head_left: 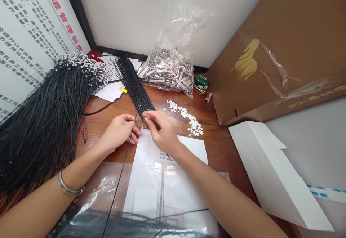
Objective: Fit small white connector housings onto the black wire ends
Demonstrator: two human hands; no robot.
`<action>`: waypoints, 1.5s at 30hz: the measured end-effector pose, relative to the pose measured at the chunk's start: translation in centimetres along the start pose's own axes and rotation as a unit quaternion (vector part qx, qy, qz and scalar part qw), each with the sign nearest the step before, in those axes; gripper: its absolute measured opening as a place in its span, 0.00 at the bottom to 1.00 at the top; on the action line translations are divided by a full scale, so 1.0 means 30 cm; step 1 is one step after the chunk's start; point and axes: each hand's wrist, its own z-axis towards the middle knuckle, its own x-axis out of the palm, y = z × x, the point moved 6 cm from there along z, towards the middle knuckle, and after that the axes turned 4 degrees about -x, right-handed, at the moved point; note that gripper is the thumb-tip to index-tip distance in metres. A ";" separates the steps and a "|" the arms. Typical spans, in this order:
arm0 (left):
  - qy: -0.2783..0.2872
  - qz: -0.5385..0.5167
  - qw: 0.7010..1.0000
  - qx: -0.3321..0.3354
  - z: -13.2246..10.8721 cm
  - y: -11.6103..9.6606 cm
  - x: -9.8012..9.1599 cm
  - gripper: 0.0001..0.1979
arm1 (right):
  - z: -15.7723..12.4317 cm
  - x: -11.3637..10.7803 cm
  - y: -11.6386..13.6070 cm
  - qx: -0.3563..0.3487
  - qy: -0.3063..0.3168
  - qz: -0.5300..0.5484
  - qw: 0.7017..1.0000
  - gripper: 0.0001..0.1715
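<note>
Pinched between the thumb and forefinger of my left hand [123, 130] is a thin black wire [122, 173], which hangs down toward the bottom edge. Its upper end stands just above my fingers. Close by on the right, my right hand [160, 128] has thumb and forefinger closed around what looks like a small white connector piece, mostly covered by the fingertips. Behind both hands lies a tied bundle of black wires [135, 86], its near ends close to my right fingertips. Loose small white connector pieces [193, 122] are scattered to the right of my right hand.
A big heap of black wires with white ends [45, 112] fills the left side. Farther back stands a clear bag of metal parts [170, 68] beside a green tape measure [201, 80]. A printed sheet [189, 151], plastic bag [100, 180] and brown box [270, 50] surround the work area.
</note>
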 end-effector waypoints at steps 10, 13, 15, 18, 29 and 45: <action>0.025 0.078 0.995 0.052 0.008 -0.005 0.008 0.07 | -0.013 0.019 -0.003 0.021 0.038 0.125 0.991 0.14; 0.027 0.092 0.993 0.063 0.008 -0.006 0.009 0.07 | -0.012 0.015 -0.001 0.022 0.027 0.124 0.992 0.13; 0.023 0.085 0.994 0.070 0.007 -0.006 0.009 0.06 | -0.011 0.009 -0.005 0.029 0.015 0.108 0.994 0.13; 0.020 0.075 0.994 0.072 0.005 -0.004 0.010 0.05 | -0.010 0.006 -0.016 0.046 0.007 0.089 0.995 0.13; 0.053 0.061 0.986 0.148 -0.034 -0.014 0.021 0.04 | -0.006 -0.002 -0.011 0.040 -0.007 0.101 0.994 0.14; 0.104 -0.030 0.979 0.171 -0.055 0.008 0.084 0.08 | -0.001 -0.024 -0.012 0.069 -0.081 0.197 0.975 0.11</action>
